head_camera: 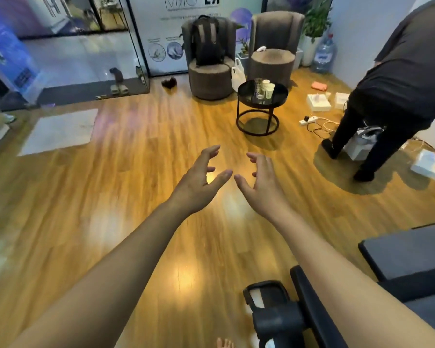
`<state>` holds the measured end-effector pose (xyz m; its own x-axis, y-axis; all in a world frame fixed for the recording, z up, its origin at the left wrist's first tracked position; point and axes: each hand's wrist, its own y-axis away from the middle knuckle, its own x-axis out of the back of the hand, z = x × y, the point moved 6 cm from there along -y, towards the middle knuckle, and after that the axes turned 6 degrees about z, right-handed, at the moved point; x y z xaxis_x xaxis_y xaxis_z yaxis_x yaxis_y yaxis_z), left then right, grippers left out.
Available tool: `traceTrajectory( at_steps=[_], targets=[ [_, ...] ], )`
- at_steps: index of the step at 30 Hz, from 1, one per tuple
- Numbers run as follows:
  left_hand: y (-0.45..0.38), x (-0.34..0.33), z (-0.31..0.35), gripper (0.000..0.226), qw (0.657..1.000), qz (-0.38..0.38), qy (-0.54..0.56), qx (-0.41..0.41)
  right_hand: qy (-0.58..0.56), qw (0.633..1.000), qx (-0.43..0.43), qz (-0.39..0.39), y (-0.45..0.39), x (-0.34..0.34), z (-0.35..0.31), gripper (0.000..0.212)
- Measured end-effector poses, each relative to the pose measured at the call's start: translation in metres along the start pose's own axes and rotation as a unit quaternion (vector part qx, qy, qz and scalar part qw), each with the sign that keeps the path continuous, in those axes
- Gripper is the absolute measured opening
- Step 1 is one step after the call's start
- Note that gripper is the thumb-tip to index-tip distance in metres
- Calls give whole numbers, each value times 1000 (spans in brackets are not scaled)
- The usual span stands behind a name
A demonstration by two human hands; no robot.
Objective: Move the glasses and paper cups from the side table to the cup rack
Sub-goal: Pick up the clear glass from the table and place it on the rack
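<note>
1. We're in a room with a glossy wooden floor (141, 197), glass partitions at the far left and two grey armchairs (274, 54) against the back wall.
2. Wide open floor lies between us and the small round black counter (246, 92), which stands just in front of the armchairs.
3. At the right a person in dark clothes (397, 86) bends over, with white boxes (318, 102) and a power strip (308, 120) on the floor near their feet, between them and the counter.
4. Low at the right edge we have a dark seat (409, 257) and a black chair base (274, 312) close by us.
5. Our left hand (199, 182) and right hand (261, 182) reach out ahead over bare floor, fingers spread and lightly curved, holding nothing, thumbs nearly meeting.
6. On the counter sit the paper cups (268, 89), pale and upright, clustered together with the glasses (259, 91), clear and hard to count from here.
7. What the cups and glasses contain, we cannot tell.
8. A black backpack (207, 41) sits on the left armchair; a white plastic bag (237, 75) lies between the armchairs, just behind the counter.
9. A big water bottle (324, 55) stands in the far right corner beside a potted plant (314, 21).
</note>
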<state>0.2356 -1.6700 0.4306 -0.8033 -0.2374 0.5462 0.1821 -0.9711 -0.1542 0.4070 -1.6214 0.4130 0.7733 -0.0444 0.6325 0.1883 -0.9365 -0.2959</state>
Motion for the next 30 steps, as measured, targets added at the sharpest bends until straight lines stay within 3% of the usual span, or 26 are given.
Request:
traceTrajectory(
  at_steps=[5,12,19,30],
  targets=[
    [-38,6,-26,66,1000,-3,17,3,-5,1000,-9,3,-35,-15,15,61],
    [-221,19,-100,68,999,-32,28,-9,-20,998,-50,25,-197,-93,45,61],
    [-425,25,-141,72,993,-111,34,-10,-52,991,-107,63,-371,-140,67,65],
    [-690,-60,-176,76,981,-179,72,-29,-53,983,-167,63,-587,-169,172,79]
  ],
)
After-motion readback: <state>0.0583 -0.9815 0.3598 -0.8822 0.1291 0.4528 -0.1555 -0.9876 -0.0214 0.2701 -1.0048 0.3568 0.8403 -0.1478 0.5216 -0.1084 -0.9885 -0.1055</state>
